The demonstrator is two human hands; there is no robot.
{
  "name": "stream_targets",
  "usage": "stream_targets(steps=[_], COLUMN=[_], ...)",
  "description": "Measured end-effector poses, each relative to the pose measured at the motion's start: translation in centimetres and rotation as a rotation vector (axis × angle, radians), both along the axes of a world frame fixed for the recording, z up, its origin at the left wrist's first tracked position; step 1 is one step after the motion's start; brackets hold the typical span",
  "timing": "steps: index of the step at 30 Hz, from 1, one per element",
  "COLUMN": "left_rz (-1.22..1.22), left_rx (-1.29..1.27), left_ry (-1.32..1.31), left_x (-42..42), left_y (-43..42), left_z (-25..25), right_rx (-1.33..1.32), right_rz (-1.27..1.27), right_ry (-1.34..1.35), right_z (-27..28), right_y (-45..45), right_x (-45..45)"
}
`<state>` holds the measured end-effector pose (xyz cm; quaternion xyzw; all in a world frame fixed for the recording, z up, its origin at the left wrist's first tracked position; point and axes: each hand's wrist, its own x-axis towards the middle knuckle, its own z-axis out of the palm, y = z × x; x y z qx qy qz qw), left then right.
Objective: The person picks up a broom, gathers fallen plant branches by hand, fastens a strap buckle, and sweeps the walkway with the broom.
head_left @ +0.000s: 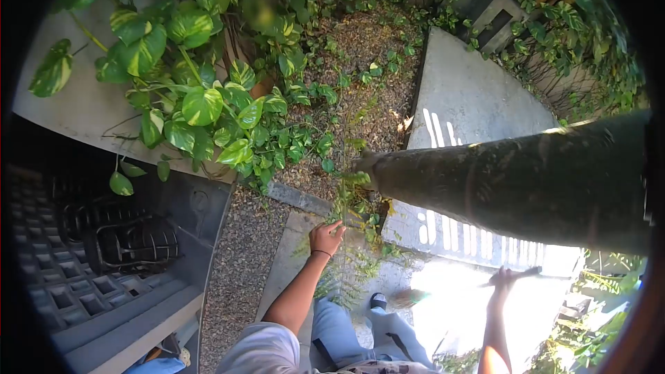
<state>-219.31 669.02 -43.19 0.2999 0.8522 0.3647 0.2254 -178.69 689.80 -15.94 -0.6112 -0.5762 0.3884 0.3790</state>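
My left hand [327, 237], with a dark band at the wrist, is raised among thin green fern fronds [350, 273]. Its fingers are pinched together on a frond, though the exact grip is small in view. Over the sunlit paving, my right hand [504, 277] is closed around a dark stick-like handle [532, 272]. Glare washes out whatever lies to the left of that handle. A brownish-green, brush-like patch [410, 297] shows at the edge of the glare; I cannot tell whether it joins the handle.
A thick dark trunk [499, 180] crosses from the right. Variegated vines [201, 104] hang at the upper left above gravel [242, 270]. A concrete slab [471, 90] lies beyond the trunk. Black wire racks [131, 242] stand beside a block wall [76, 291] on the left.
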Motion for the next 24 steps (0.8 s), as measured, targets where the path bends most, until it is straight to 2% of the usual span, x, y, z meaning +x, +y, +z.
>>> stream_targets(steps=[1,2,3,4,5,6,8,11,14,17,18,19,20,21,23,24], left_rz=[0.019,0.028,0.021,0.037,0.067,0.05,0.043,0.073,0.16,0.176,0.171,0.194,0.218,0.311,0.205,0.264], left_rx=[0.024,0.048,0.066,0.104,0.141,0.14,0.14,0.141,0.127,0.09,0.085,0.064,0.036,-0.007,-0.047,-0.061], left_ry=[0.046,0.103,0.148,0.203,0.268,0.285,0.464,0.651,0.661,0.684,0.68,0.694,0.692,0.701,0.768,0.775], left_x=[-0.4,-0.7,-0.4,0.2,0.7,1.2,3.2,8.5,14.1,18.5,20.2,21.8,23.3,24.6,26.6,27.8], left_y=[-0.8,-1.7,-2.9,-4.0,-5.1,-6.2,-8.8,-12.1,-15.2,-18.9,-20.2,-21.4,-22.6,-24.5,-26.2,-27.4], left_z=[3.0,5.7,8.3,10.5,12.5,14.5,18.6,25.7,30.4,32.7,34.1,35.3,37.3,38.7,41.0,42.2], right_rx=[-0.029,-0.005,-0.022,-0.1,-0.082,-0.143,-0.115,-0.128,-0.132,-0.054,0.054,0.119,0.396,0.588,0.652,0.56], right_rz=[0.05,0.12,0.13,0.083,0.212,0.296,0.342,0.435,0.524,0.565,0.623,0.546,0.47,0.36,0.473,0.61], right_ry=[0.091,0.043,-0.015,-0.013,-0.03,0.099,-0.113,0.074,0.18,0.253,0.188,0.178,0.102,0.074,0.11,0.126], right_z=[-1.0,0.3,-1.1,0.1,0.0,-0.9,-0.6,-4.1,-5.1,-3.9,-3.7,-3.4,-4.2,-2.6,-2.0,-1.3], right_y=[1.0,1.3,2.5,2.6,3.5,4.6,5.9,7.8,8.3,7.7,7.6,6.7,6.8,5.3,3.5,1.3], right_x=[1.6,0.4,2.1,0.6,0.8,0.8,-0.9,-2.3,-3.1,-2.2,-1.4,-0.7,0.1,1.2,3.1,3.6])
